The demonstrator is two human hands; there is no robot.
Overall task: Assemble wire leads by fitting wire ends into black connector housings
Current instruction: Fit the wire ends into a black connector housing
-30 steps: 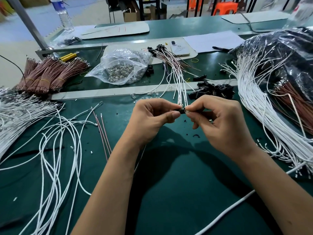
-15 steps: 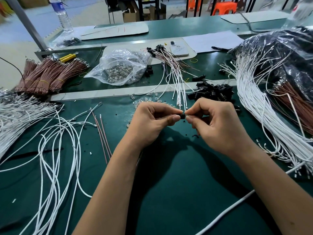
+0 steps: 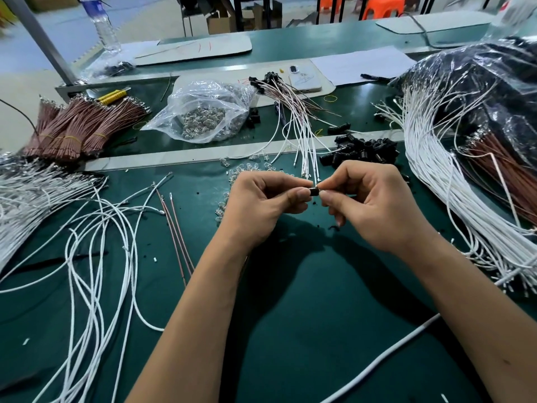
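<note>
A small black connector housing (image 3: 313, 191) is held above the green mat between both hands. My left hand (image 3: 261, 207) pinches its left end between thumb and forefinger. My right hand (image 3: 374, 205) pinches its right end, where a tiny pale tip shows; what that tip is I cannot tell. A thin wire seems to trail below my left wrist, mostly hidden. Loose black housings (image 3: 363, 149) are heaped just beyond my right hand. Finished leads (image 3: 293, 117) with white and brown wires fan out behind the hands.
Loose white wires (image 3: 87, 228) sprawl at the left and a thick white bundle (image 3: 436, 175) curves at the right. Brown wire bundles (image 3: 81, 126), a plastic bag of metal parts (image 3: 203, 117), small clear bulbs (image 3: 247, 170) and a phone (image 3: 305, 81) lie farther back.
Both hands stay joined at the housing in nearly the same spot. They dipped slightly and came back up, with small finger shifts on the housing.
</note>
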